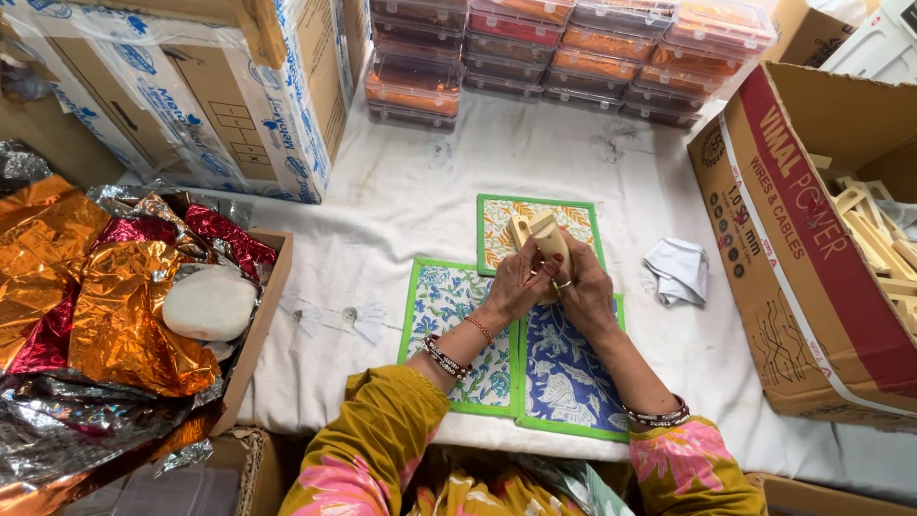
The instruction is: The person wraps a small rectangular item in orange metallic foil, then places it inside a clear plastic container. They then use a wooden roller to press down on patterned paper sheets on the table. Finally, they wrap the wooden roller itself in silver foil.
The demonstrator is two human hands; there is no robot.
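Both hands raised together over printed mats [564, 373]. Left hand [517, 284] and right hand [585, 291] pinching small wooden piece [544, 241] from either side, equally near. Long axis pointing away, tilted slightly left. Beyond, stacked plastic boxes [573, 48].

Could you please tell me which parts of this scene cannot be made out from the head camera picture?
- Lower part of the pale wooden piece: covered by the left hand and right hand, head view.
- Wooden parts in the cardboard box: partly hidden by its wall and cut by the right edge.
- Contents of the stacked plastic boxes: too small, cut by the top edge.
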